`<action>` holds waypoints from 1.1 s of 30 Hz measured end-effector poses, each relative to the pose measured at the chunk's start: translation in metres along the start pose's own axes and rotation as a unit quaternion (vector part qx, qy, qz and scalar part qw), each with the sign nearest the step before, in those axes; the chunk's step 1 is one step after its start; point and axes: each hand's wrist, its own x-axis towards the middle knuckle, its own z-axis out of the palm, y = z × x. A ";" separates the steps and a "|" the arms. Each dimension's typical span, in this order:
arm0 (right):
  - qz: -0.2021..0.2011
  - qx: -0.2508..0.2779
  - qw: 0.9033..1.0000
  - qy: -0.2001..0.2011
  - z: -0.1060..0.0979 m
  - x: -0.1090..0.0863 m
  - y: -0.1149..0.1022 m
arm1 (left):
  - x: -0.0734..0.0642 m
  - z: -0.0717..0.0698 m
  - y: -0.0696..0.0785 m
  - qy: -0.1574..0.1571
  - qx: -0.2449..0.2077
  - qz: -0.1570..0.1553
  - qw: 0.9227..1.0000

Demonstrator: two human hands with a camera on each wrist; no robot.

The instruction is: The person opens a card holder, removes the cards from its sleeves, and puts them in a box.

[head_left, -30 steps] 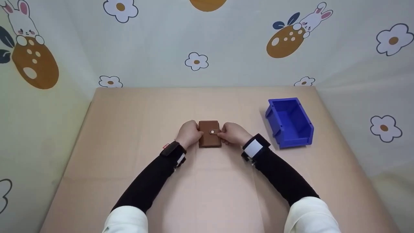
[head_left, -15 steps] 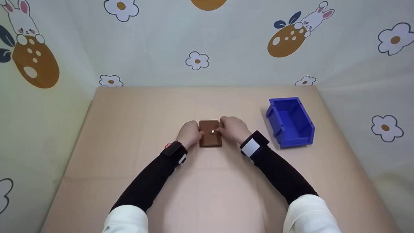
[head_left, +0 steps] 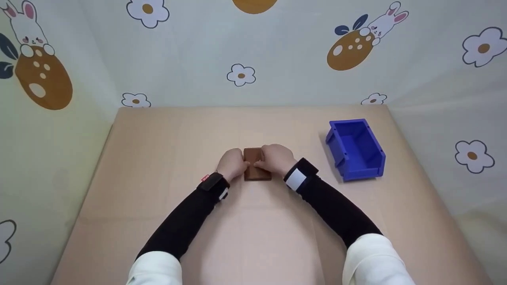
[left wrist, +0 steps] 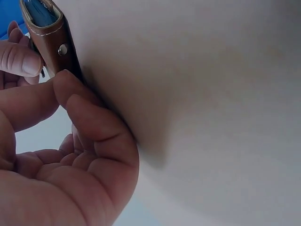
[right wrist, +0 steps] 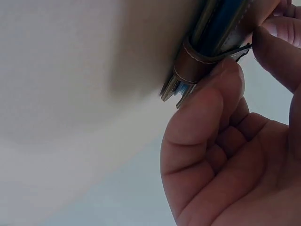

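A small brown leather card holder [head_left: 255,174] lies at the middle of the table, white stitching along its edges and blue inner leaves showing in both wrist views. My left hand [head_left: 231,165] pinches its left edge between thumb and curled fingers. A round metal stud [left wrist: 63,49] shows in the left wrist view. On the right, my right hand [head_left: 277,160] grips the right edge, thumb over the cover and curled fingers at the side. Its thumb tip meets the end of the closure strap [right wrist: 193,65], which stands up from the cover. In the head view this hand hides the strap.
A blue plastic bin [head_left: 356,148] stands right of the hands on the beige tabletop [head_left: 178,138]. Pale curtains [head_left: 190,51] printed with flowers and rabbits rise behind the table and along both sides.
My right hand has moved left from the card holder's edge, its thumb sliding over the cover and covering the strap and snap. My left hand and the card holder stay in place.
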 end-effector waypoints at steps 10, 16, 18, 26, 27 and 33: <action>-0.009 -0.024 1.000 -0.001 0.004 0.001 0.002 | 0.003 -0.002 -0.002 -0.009 -0.005 0.002 1.000; -0.028 -0.042 0.999 0.002 0.005 0.001 -0.001 | 0.004 -0.001 -0.003 -0.024 -0.021 -0.013 0.999; -0.034 -0.043 0.998 0.004 0.005 0.000 -0.002 | 0.004 -0.001 -0.003 -0.021 -0.020 -0.011 1.000; -0.063 -0.013 0.998 0.007 0.005 0.001 0.002 | 0.003 -0.003 -0.004 -0.020 -0.029 -0.004 0.999; -0.066 -0.007 0.998 0.005 0.004 0.001 0.003 | 0.003 -0.003 -0.005 -0.021 -0.031 -0.005 0.999; -0.076 0.034 0.996 -0.007 0.004 0.002 0.011 | 0.005 -0.002 -0.005 -0.027 -0.036 -0.010 0.999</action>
